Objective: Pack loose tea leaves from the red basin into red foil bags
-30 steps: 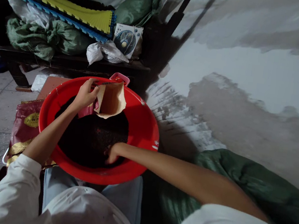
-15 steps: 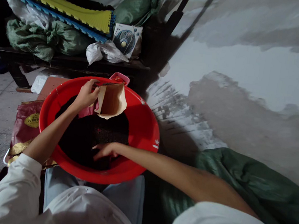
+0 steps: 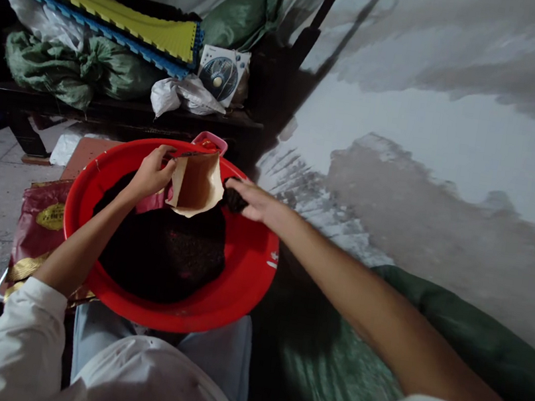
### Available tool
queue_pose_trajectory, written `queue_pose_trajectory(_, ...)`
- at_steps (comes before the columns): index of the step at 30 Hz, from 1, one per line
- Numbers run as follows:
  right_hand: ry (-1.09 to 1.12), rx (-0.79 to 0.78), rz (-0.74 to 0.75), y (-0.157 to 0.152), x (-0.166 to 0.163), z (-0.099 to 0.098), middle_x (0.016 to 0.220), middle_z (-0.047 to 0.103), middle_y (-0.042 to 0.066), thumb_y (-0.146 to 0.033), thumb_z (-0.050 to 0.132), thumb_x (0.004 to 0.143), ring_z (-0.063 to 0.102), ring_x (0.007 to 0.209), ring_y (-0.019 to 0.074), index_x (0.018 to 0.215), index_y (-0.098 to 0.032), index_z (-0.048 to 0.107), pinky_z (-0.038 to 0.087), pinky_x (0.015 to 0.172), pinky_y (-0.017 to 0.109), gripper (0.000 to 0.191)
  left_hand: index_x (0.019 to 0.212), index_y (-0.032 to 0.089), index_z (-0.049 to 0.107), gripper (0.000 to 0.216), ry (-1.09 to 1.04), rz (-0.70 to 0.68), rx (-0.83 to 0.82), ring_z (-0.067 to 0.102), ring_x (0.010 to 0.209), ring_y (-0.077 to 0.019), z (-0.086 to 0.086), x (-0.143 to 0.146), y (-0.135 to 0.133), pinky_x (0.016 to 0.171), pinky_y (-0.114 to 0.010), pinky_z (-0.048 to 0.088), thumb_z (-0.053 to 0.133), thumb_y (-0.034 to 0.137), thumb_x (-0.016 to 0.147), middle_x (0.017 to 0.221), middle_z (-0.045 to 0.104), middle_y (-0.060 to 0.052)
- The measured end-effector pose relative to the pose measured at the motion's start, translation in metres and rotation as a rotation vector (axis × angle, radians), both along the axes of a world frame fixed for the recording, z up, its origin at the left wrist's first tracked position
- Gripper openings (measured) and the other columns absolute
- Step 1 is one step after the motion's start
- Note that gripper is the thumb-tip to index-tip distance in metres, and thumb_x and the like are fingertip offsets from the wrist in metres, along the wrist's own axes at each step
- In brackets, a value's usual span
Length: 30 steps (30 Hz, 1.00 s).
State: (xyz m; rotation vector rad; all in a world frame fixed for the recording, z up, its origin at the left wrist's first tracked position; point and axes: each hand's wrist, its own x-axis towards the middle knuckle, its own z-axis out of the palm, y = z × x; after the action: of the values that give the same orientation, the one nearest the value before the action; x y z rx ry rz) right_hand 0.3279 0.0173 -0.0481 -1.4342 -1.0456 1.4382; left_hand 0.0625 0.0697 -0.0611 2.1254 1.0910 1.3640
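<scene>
- So, two bare hands are at work over one round red plastic basin (image 3: 246, 278). The left hand (image 3: 152, 174) pinches the top edge of one brown paper bag (image 3: 197, 184), which hangs open inside the basin's far side, and the right hand (image 3: 258, 201) holds one dark clump (image 3: 234, 198) between its fingers, just beside the bag.
- The basin holds one heap of dark granular material (image 3: 161, 255), and the bag sits above it. Exactly what the material is, I can't tell.
- The basin rests on one red-and-gold sack (image 3: 35, 239), with a pink handled container (image 3: 210, 143) just behind its far rim.
- Behind, on a dark wooden bench (image 3: 110, 111), lie two green woven sacks (image 3: 75, 72) (image 3: 242, 16), two foam mats, one yellow (image 3: 142, 28) and one blue (image 3: 101, 32), a white plastic bag (image 3: 185, 98) and one printed card (image 3: 219, 75). A third green sack (image 3: 477, 346) lies at the right.
- Writing: the gold oval label (image 3: 50, 216) on the sack, the small print on the card and the white marks (image 3: 273, 259) on the basin are too small to read.
- The sack's lower part is hidden under the basin.
</scene>
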Motion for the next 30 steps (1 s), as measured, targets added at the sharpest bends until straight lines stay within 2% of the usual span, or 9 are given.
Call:
queue_pose_trajectory(4, 0.085, 0.172, -0.106, 0.021, 0.002, 0.039, 0.071, 0.061, -0.002, -0.026, 0.072, 0.085, 0.059, 0.061, 0.0125, 0.084, -0.023, 0.051, 0.051, 0.048, 0.022, 0.021, 0.123, 0.016, 0.065, 0.028, 0.005, 0.001, -0.018, 0.07, 0.111, -0.0237, 0.002, 0.001, -0.003, 0.103, -0.043, 0.056, 0.055, 0.02, 0.097, 0.121, 0.074, -0.013)
queue_pose_trajectory(7, 0.122, 0.331, -0.13, 0.029, -0.014, 0.055, 0.075, 0.061, -0.003, -0.031, 0.073, 0.081, 0.061, 0.066, 0.0141, 0.088, -0.024, 0.051, 0.054, 0.054, 0.026, 0.025, 0.123, 0.015, 0.065, 0.028, 0.031, 0.006, -0.017, 0.069, 0.113, -0.0244, 0.002, 0.002, -0.006, 0.104, -0.043, 0.055, 0.055, 0.021, 0.097, 0.124, 0.072, -0.015)
queue_pose_trajectory(11, -0.04, 0.555, -0.054, 0.03, -0.047, 0.052, 0.087, 0.066, -0.003, -0.036, 0.079, 0.072, 0.067, 0.085, 0.0177, 0.095, -0.025, 0.056, 0.062, 0.082, 0.038, 0.034, 0.121, 0.015, 0.065, 0.026, 0.027, 0.01, 0.004, 0.069, 0.113, -0.0246, -0.001, 0.001, -0.003, 0.104, -0.043, 0.055, 0.055, 0.02, 0.097, 0.123, 0.072, -0.015)
queue_pose_trajectory(14, -0.289, 0.774, 0.058, 0.027, -0.062, 0.043, 0.113, 0.07, 0.002, -0.034, 0.08, 0.07, 0.066, 0.112, 0.0224, 0.109, -0.025, 0.062, 0.056, 0.105, 0.044, 0.044, 0.119, 0.017, 0.065, 0.023, -0.005, 0.014, 0.01, 0.068, 0.114, -0.0243, -0.003, -0.001, 0.001, 0.104, -0.043, 0.055, 0.057, 0.021, 0.097, 0.122, 0.072, -0.013)
queue_pose_trajectory(18, -0.501, 0.896, 0.185, 0.02, -0.062, 0.038, 0.132, 0.066, 0.009, -0.026, 0.071, 0.078, 0.064, 0.125, 0.0271, 0.128, -0.025, 0.06, 0.059, 0.102, 0.046, 0.052, 0.112, 0.016, 0.063, 0.018, -0.018, 0.025, 0.039, 0.067, 0.111, -0.0243, -0.002, -0.002, 0.002, 0.1, -0.042, 0.056, 0.058, 0.021, 0.095, 0.118, 0.071, -0.014)
queue_pose_trajectory(22, -0.677, 0.923, 0.25, 0.009, -0.052, 0.042, 0.13, 0.068, 0.009, -0.023, 0.063, 0.087, 0.072, 0.101, 0.0219, 0.125, -0.025, 0.067, 0.065, 0.09, 0.041, 0.039, 0.103, 0.017, 0.062, 0.01, -0.011, 0.047, 0.042, 0.067, 0.104, -0.0226, 0.0, -0.001, 0.0, 0.095, -0.039, 0.057, 0.058, 0.021, 0.094, 0.11, 0.071, -0.012)
queue_pose_trajectory(24, -0.769, 0.936, 0.256, 0.003, -0.047, 0.046, 0.118, 0.071, 0.007, -0.023, 0.063, 0.09, 0.071, 0.094, 0.0203, 0.112, -0.024, 0.073, 0.063, 0.094, 0.041, 0.024, 0.099, 0.017, 0.063, 0.008, 0.011, 0.054, 0.036, 0.067, 0.102, -0.0228, 0.001, -0.001, -0.001, 0.096, -0.04, 0.057, 0.058, 0.02, 0.094, 0.107, 0.071, -0.011)
queue_pose_trajectory(27, -0.958, 0.969, 0.241, -0.003, -0.04, 0.051, 0.111, 0.072, 0.007, -0.026, 0.065, 0.094, 0.069, 0.104, 0.0247, 0.095, -0.023, 0.076, 0.057, 0.106, 0.048, 0.011, 0.097, 0.016, 0.064, 0.008, 0.03, 0.047, 0.024, 0.066, 0.101, -0.024, 0.003, -0.001, -0.003, 0.096, -0.043, 0.057, 0.058, 0.02, 0.093, 0.105, 0.071, -0.011)
queue_pose_trajectory(30, -1.146, 1.072, 0.227, -0.002, -0.029, 0.054, 0.131, 0.065, 0.01, -0.021, 0.057, 0.099, 0.062, 0.122, 0.0294, 0.114, -0.025, 0.076, 0.053, 0.113, 0.052, 0.024, 0.095, 0.017, 0.066, 0.009, 0.028, 0.03, 0.031, 0.066, 0.099, -0.023, 0.006, -0.001, -0.007, 0.093, -0.04, 0.058, 0.057, 0.02, 0.092, 0.103, 0.07, -0.011)
